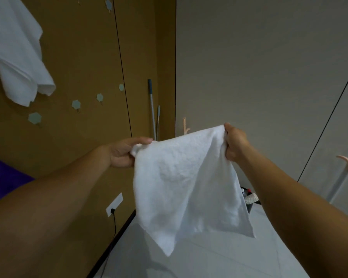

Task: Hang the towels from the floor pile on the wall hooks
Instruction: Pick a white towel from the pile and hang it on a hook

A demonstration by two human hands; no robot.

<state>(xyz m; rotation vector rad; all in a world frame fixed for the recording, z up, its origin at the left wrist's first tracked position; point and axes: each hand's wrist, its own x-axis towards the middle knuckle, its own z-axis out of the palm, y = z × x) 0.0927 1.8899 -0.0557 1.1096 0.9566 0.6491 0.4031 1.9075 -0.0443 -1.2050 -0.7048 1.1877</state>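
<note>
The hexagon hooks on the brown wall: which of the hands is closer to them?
Left. The left hand pinches a corner of the towel right of and below the hexagon hooks; the right hand grips the other corner farther right, before the grey wall.

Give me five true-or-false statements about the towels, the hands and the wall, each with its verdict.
1. The left hand and right hand both grip the held towel. True.
2. No towel hangs against the brown wall. False: a hanging towel shows at its upper left.
3. Several hexagonal hooks on that wall are bare. True.
4. The held towel is purple. False: it is white; a purple cloth lies at the left edge.
5. A cable is plugged into the wall socket. True.
</note>
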